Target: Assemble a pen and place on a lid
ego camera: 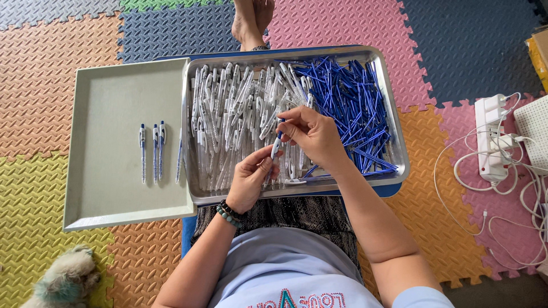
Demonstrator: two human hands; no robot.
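A pale flat tray on the left carries four finished pens lying side by side. To its right, a steel tray holds white pen barrels and blue refills (heaped loosely). Near its front edge, the left hand pinches the lower end of a pen, while the right hand grips its blue top.
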